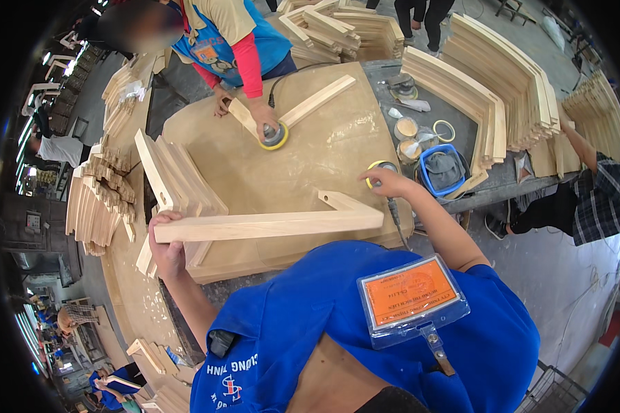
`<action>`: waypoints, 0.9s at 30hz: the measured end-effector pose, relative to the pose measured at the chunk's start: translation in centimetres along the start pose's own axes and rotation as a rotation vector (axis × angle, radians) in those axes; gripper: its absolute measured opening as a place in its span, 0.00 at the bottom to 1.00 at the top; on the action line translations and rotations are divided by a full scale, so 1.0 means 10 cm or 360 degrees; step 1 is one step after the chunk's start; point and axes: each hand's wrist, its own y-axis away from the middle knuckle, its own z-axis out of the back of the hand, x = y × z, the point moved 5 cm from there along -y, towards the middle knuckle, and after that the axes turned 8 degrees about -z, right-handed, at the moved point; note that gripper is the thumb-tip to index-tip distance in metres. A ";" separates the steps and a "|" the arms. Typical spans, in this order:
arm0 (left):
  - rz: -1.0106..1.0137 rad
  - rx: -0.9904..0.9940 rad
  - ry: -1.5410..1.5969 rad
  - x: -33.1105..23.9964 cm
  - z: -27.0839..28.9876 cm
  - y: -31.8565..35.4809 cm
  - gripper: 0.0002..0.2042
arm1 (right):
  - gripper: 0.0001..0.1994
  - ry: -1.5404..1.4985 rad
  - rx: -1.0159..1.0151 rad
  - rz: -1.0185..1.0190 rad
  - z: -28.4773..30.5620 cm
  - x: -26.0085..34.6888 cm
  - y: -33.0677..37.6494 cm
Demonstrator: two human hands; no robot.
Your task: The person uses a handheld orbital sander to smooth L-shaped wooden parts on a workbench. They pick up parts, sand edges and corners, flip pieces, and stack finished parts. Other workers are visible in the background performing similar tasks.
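My left hand (167, 244) is closed round one end of a pale, angled wooden frame piece (269, 226), with the thumb underneath. The piece is lifted above the table and runs across in front of my chest; its bent arm with a hole points back toward the left. At the table's right side, my right hand (387, 184) is curled at a sander with a yellow-edged pad (375, 165). The hand covers much of the sander, and its index finger reaches past the pad's rim. A cord trails from the sander toward my body.
Opposite me, a co-worker presses another sander (274, 136) on a similar wooden piece (318, 100) on the brown-covered table (289, 168). Stacked frame pieces (186, 175) stand at the left. A blue basket (442, 169) and tubs (406, 128) sit at the right, beside tall stacks (496, 82).
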 end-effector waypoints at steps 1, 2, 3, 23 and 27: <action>0.0039 -0.0025 0.0090 0.02 -0.03 -0.02 0.31 | 0.28 -0.0135 0.0012 0.0067 -0.03 0.11 0.01; 0.0042 0.0048 0.0198 0.03 -0.09 -0.05 0.32 | 0.25 -0.0310 0.0030 0.0152 -0.08 0.23 0.03; 0.0033 0.0009 0.0240 0.05 -0.12 -0.07 0.31 | 0.24 -0.0482 0.0056 0.0091 -0.16 0.31 0.04; 0.0253 0.1172 -0.0480 0.91 -1.84 0.45 0.55 | 0.28 -0.1803 0.0214 0.0591 -0.27 1.59 0.39; -0.0162 0.1156 -0.0559 0.82 -2.06 0.52 0.48 | 0.22 -0.2403 0.0259 0.0769 0.01 1.91 0.49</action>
